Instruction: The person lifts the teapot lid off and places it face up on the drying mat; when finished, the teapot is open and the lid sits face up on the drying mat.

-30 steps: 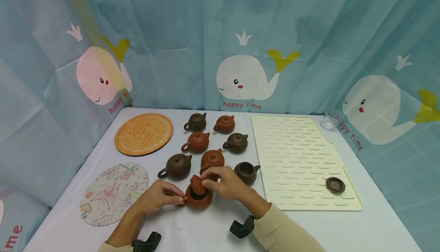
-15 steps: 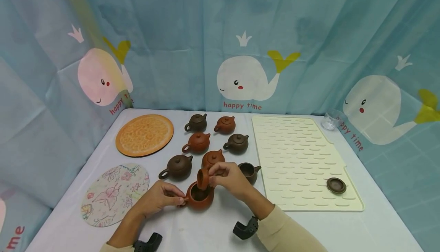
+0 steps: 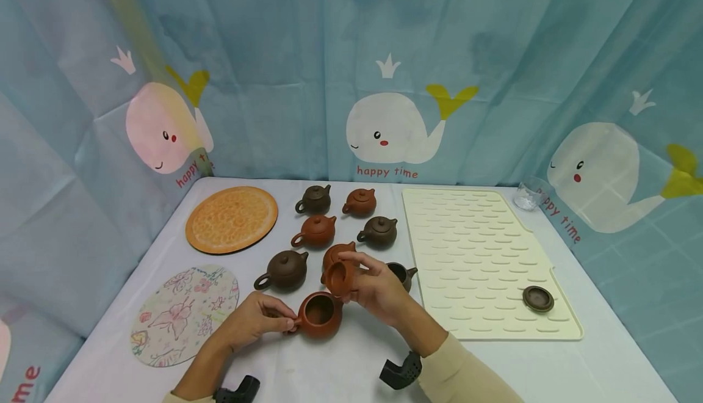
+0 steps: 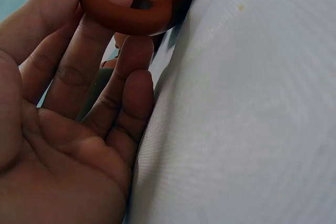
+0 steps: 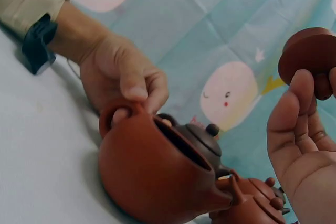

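Pale blue cloth (image 3: 263,55) printed with whales hangs behind the far edge of a white-covered desk (image 3: 318,372). Of the 8 small teapots, the uncovered red teapot (image 3: 320,331) is nearest the desk's near edge, left of its middle, and appears to rest on its base. The left hand (image 3: 255,323) has its grip pinching the handle (image 4: 126,22), fingertip through the loop. The right hand (image 3: 379,290) has its grip pinching a red lid (image 3: 338,279) by its knob (image 5: 323,87), on the far side of that teapot.

The weak point is probably that knob: small and smooth, it could roll between the fingertips, and the lid might drop onto the rim or the covered red pot (image 3: 337,251) behind, chipping either. A sideways sweep towards the desk's right edge could knock the open dark pot (image 3: 407,276), partly hidden behind the right hand; I can't tell whether they touch. Twisting or lifting at the handle could rock the round-bellied teapot, as only 1 side is held.
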Tool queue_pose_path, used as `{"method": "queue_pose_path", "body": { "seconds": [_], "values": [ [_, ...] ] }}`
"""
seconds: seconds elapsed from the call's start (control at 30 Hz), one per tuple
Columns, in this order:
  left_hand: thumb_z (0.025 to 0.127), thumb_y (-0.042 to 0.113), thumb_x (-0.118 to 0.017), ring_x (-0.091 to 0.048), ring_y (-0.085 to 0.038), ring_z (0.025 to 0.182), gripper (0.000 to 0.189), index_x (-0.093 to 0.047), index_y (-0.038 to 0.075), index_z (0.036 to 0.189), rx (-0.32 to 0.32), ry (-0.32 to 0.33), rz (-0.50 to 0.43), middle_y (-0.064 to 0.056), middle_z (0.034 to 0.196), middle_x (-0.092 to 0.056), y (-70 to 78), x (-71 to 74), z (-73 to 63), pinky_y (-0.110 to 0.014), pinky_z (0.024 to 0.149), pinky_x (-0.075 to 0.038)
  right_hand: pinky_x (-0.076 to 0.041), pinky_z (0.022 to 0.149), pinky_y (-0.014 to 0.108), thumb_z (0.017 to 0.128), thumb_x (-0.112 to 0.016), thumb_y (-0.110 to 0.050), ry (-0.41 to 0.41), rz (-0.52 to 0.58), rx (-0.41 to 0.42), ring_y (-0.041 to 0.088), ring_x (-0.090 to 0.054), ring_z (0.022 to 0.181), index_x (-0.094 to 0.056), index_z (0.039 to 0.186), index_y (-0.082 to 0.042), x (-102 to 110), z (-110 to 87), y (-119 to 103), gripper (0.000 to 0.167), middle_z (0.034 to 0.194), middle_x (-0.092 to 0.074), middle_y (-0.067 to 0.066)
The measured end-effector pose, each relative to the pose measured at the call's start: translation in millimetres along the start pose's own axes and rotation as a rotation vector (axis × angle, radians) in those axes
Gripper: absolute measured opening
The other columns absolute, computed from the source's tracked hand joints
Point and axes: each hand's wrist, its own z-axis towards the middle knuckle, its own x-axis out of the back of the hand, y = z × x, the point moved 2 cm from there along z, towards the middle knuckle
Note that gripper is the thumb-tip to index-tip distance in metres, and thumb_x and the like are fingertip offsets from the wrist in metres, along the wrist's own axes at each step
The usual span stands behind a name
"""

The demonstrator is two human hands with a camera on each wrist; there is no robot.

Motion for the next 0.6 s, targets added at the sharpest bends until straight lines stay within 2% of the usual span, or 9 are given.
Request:
{"method": "queue_pose_path", "body": {
  "seconds": [0.07, 0.2, 0.3, 0.47, 0.6],
  "values": [
    [0.086, 0.0, -0.07, -0.069, -0.025, 0.082, 0.02, -0.067, -0.014, 0.1, -0.002, 0.001, -0.002, -0.024, 0.091, -0.069, -0.1, 0.0, -0.4, -0.034, 0.071, -0.055, -0.048, 0.072, 0.032, 0.093, -0.04, 0.006, -0.03, 0.045, 0.014, 0.021, -0.058, 0.077, -0.057, 0.127, -0.013, -1, -1.1, -2, 0.043, 0.108, -0.062, 0.013],
    [0.086, 0.0, -0.07, -0.069, -0.025, 0.082, 0.02, -0.067, -0.015, 0.099, -0.006, -0.004, -0.01, -0.024, 0.09, -0.069, 0.2, -0.4, 0.3, -0.035, 0.071, -0.055, -0.046, 0.071, 0.031, 0.095, -0.032, -0.003, -0.073, 0.084, 0.031, 0.021, -0.055, 0.075, -0.052, 0.128, -0.011, 2, -4.4, -8, 0.039, 0.099, -0.061, 0.01],
    [0.086, 0.0, -0.07, -0.069, -0.025, 0.082, 0.02, -0.067, -0.015, 0.099, -0.003, -0.005, -0.007, -0.024, 0.09, -0.069, -0.1, -0.8, 1.0, -0.035, 0.071, -0.055, -0.046, 0.069, 0.03, 0.098, -0.031, -0.01, -0.059, 0.078, 0.034, 0.02, -0.055, 0.073, -0.048, 0.126, -0.011, 5, -8.3, -13, 0.033, 0.096, -0.061, 0.009],
    [0.086, 0.001, -0.071, -0.069, -0.025, 0.08, 0.02, -0.068, -0.013, 0.099, 0.014, 0.01, 0.014, -0.023, 0.089, -0.069, 0.1, -0.6, 1.0, -0.034, 0.07, -0.055, -0.047, 0.069, 0.03, 0.098, -0.041, -0.007, 0.002, 0.05, 0.035, 0.02, -0.057, 0.071, -0.045, 0.118, -0.013, 7, -12.6, -22, 0.021, 0.092, -0.062, 0.008],
    [0.086, 0.001, -0.071, -0.069, -0.024, 0.079, 0.019, -0.069, -0.013, 0.099, 0.019, 0.015, 0.029, -0.023, 0.089, -0.069, 0.5, -0.2, 1.0, -0.034, 0.07, -0.055, -0.048, 0.071, 0.031, 0.092, -0.048, -0.002, 0.027, 0.034, 0.034, 0.021, -0.059, 0.073, -0.044, 0.114, -0.012, 6, -15.5, -30, 0.025, 0.092, -0.063, 0.009]
  ]
}}
